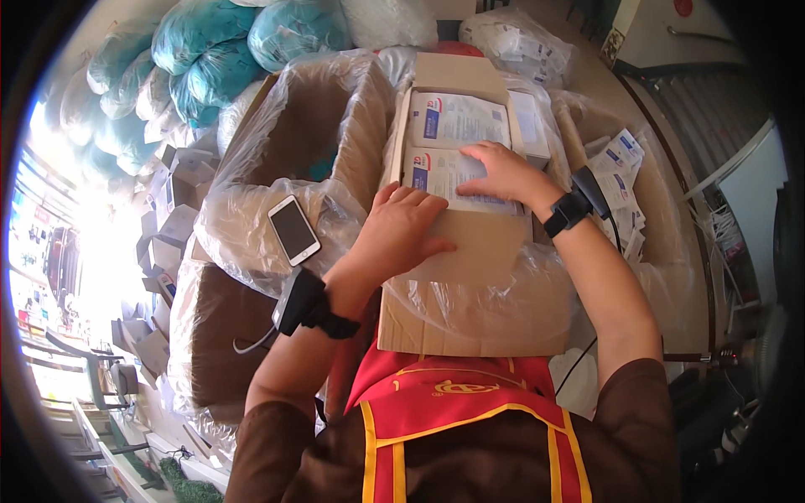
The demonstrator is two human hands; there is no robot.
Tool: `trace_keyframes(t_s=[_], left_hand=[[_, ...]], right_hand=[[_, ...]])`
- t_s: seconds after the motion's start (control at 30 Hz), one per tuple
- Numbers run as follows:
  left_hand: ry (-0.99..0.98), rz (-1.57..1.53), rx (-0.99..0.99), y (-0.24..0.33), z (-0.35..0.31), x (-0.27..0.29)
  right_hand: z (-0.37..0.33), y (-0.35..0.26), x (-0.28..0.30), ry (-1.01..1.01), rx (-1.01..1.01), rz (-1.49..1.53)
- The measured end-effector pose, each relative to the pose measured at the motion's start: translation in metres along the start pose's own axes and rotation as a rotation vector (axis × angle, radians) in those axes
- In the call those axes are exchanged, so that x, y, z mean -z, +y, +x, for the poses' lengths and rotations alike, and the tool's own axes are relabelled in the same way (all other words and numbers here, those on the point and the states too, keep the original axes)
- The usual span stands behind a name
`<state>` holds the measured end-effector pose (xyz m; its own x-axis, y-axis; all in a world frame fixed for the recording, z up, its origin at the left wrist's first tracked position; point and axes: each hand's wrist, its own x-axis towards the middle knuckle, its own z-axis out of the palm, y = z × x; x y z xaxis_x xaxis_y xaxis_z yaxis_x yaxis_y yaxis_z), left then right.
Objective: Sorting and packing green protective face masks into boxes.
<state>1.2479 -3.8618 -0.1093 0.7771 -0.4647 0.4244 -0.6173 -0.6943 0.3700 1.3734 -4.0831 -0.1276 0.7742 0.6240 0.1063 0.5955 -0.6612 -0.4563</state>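
A cardboard box (470, 251), lined with clear plastic and standing directly in front of the person, is being packed with flat white packets (457, 117) bearing blue and red print; two are being seen face-up at the top of the stack, lying level with the rim. The nearer packet (440, 172) is being pressed down by the right hand (503, 174), its fingers spread flat and its grip released, apparently so that the stack is being kept seated and square. The left hand (398, 230) is being laid over the near flap of the box, palm down and fingers loosely curled onto the cardboard; nothing is being grasped by it, and the flap is judged to be steadied in this way. A black band is being worn on the right wrist (568, 212), and a dark strapped device (300, 303) with a trailing cable is being carried on the left wrist. Just beside the box, to the left, a second plastic-lined carton (310, 126) is being kept open, and a white phone (294, 230) is being rested screen-up on its crumpled liner, within reach. To the right, loose packets of the same kind (620, 163) are being held in another lined container. Further off, teal and white sacks (210, 50) are being stacked behind, and small cartons (180, 193) are being piled at the far left.
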Motion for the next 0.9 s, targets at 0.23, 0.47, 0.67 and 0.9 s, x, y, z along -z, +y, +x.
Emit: trace_keyframes(t_s=[0.23, 0.47, 0.67, 0.9], left_hand=[[0.054, 0.123, 0.029, -0.015, 0.026, -0.029], [0.134, 0.028, -0.152, 0.052, 0.018, 0.010], [-0.086, -0.071, -0.170, 0.110, -0.078, -0.028], [-0.238, -0.188, -0.269, 0.117, -0.115, -0.031]], right_hand=[[0.008, 0.000, 0.007, -0.003, -0.016, -0.011], [-0.033, -0.023, 0.044, -0.025, 0.020, 0.144], [-0.141, -0.062, -0.004, 0.138, 0.144, -0.037], [-0.192, -0.105, -0.018, 0.196, 0.095, -0.105]])
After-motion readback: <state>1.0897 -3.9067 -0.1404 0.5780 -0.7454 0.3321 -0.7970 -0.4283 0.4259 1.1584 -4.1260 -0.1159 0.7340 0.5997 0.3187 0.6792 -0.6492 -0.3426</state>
